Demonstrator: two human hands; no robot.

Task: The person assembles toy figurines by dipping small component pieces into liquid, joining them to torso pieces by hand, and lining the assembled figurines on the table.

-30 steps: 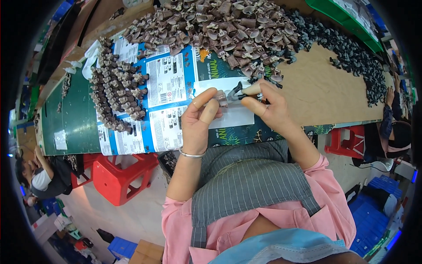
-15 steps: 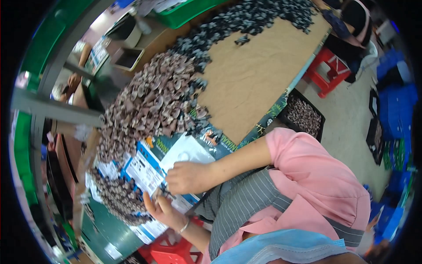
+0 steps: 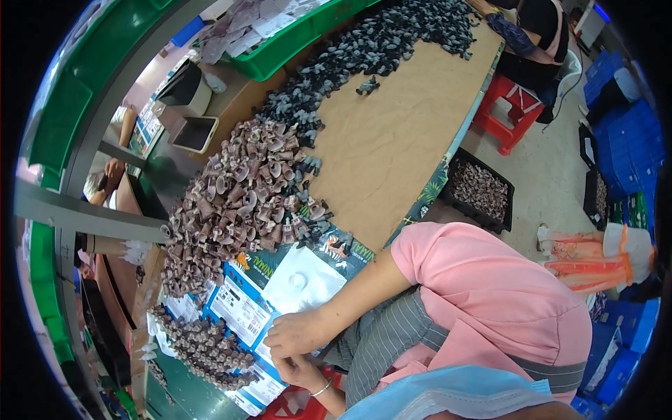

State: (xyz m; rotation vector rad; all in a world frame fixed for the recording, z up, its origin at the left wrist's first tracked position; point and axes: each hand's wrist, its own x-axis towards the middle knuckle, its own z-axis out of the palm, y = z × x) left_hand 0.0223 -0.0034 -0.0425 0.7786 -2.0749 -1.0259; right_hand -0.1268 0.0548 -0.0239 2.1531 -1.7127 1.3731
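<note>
My right hand (image 3: 297, 332), fingers curled, is just above my left hand (image 3: 299, 372), which wears a bracelet. The two meet at the table's near edge with fingers pressed together; anything between them is hidden. Beside them lies a blue-and-white printed card (image 3: 241, 308). A white sheet (image 3: 301, 280) with a round clear piece on it lies beyond my right wrist. Left of my hands, small grey-brown figures (image 3: 203, 350) stand packed in rows. Farther off is a heap of brownish, hollow cup-shaped plastic pieces (image 3: 234, 185).
Dark grey small pieces (image 3: 371, 49) cover the table's far end beside brown paper (image 3: 381, 133). A green crate (image 3: 280, 45) and metal frame (image 3: 91, 210) border the left. On the floor stand a black tray (image 3: 483, 185) of pieces and a red stool (image 3: 507, 112). A co-worker's arm (image 3: 514, 35) reaches in far right.
My hands have come closer together and moved down and slightly right in the picture, away from the rows. The left fingers, spread before, are now curled. The view has shifted somewhat.
</note>
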